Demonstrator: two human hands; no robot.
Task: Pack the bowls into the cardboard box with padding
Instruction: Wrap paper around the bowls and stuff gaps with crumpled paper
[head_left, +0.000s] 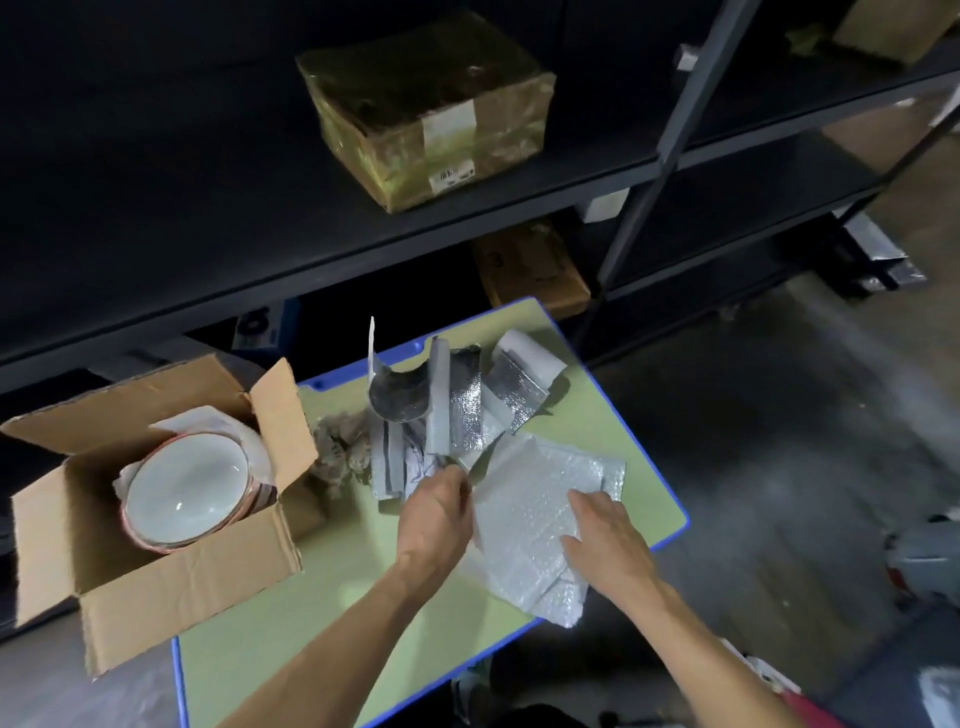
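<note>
Under both hands: one padding sheet, ready to come up.
Left hand (436, 512) has its fingers curled, pinching the far corner of the bubble sheet (530, 519). Right hand (608, 545) lies flat on the sheet, fingers straight, gripping nothing. Just beyond the left knuckles, loose foil-backed strips (457, 410) touch that corner, so a fast pull could snag them and sweep them off the table (291, 634). Farther out, left of the left hand, the cardboard box (182, 582) stands open with a bowl (187, 493) tilted inside, rim bare. A sheet dropped in loosely could leave that rim exposed to whatever goes in on top.
</note>
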